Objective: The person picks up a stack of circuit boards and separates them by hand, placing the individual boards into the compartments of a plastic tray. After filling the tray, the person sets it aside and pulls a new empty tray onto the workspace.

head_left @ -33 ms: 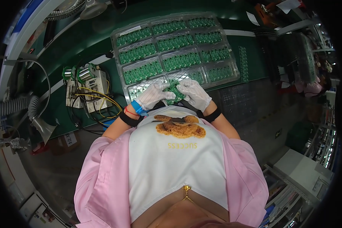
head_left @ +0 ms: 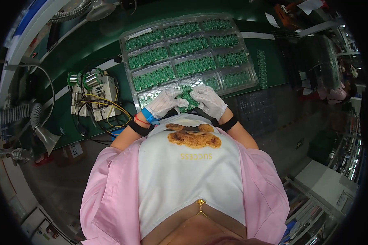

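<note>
Both my hands wear white gloves and meet at the near edge of a clear plastic tray [head_left: 252,77]. Between them is a green circuit board [head_left: 187,98], partly covered by the fingers. My left hand [head_left: 164,102], with a blue band at its wrist, is closed on the board's left side. From the other side my right hand [head_left: 210,101] pinches it, thumb and fingers pressed together. Rows of similar green boards [head_left: 189,45] fill the tray's compartments. The near middle compartment is partly hidden behind my hands.
Left of the tray stands a pale bench device [head_left: 106,92] with solder spools [head_left: 93,77] and yellow and black cables [head_left: 110,107]. A flexible grey hose [head_left: 36,114] ends in a funnel at far left. A strip of green boards [head_left: 262,69] lies right of the tray on the green bench [head_left: 274,55].
</note>
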`<state>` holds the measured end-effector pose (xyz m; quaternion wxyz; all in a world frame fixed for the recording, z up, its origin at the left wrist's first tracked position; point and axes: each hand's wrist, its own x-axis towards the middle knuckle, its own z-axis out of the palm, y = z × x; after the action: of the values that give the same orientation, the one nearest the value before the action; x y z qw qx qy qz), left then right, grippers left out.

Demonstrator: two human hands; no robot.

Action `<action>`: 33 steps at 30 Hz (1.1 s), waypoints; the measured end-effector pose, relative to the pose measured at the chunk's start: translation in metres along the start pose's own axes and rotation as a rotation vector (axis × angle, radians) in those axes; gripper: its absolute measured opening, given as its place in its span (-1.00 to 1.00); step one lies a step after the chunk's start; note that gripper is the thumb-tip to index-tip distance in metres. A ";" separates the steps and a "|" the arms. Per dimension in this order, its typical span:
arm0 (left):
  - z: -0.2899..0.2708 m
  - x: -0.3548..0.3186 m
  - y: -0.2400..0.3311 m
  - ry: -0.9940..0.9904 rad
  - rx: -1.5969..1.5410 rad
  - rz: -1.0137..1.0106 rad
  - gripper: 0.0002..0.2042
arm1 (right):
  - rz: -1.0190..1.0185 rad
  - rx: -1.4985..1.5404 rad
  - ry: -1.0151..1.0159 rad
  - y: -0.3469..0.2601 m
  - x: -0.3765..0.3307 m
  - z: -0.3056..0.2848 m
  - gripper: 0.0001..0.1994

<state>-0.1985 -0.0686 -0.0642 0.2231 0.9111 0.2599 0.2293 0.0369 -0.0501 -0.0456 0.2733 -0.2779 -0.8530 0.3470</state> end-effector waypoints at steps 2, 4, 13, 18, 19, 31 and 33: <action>0.011 -0.006 -0.005 0.144 0.009 0.057 -0.69 | 0.238 0.302 -0.012 0.003 -0.002 0.004 -0.74; 0.012 -0.010 -0.007 0.217 0.018 0.081 -0.68 | 0.717 0.907 -0.053 0.000 -0.001 0.008 -0.75; -0.002 -0.013 0.003 0.206 -0.703 -0.843 -0.52 | 0.952 0.287 0.155 0.063 -0.011 0.024 -0.76; 0.012 -0.009 -0.001 0.436 -0.702 -0.797 -0.53 | 0.762 -0.233 0.108 0.042 0.002 0.035 -0.68; 0.010 -0.005 0.000 0.446 -0.804 -0.745 -0.56 | 0.818 -0.256 0.069 0.038 0.007 0.035 -0.66; 0.000 0.030 0.020 0.227 -0.871 -0.908 -0.62 | 0.500 0.022 0.051 0.000 0.013 0.020 -0.74; -0.011 0.032 0.025 0.171 -0.921 -0.880 -0.67 | 0.414 -0.032 0.029 0.002 0.010 0.018 -0.76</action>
<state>-0.1705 -0.0664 -0.0323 0.6433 0.5085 0.5012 0.2764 0.0193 -0.0500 -0.0553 0.2038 -0.4564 -0.7793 0.3780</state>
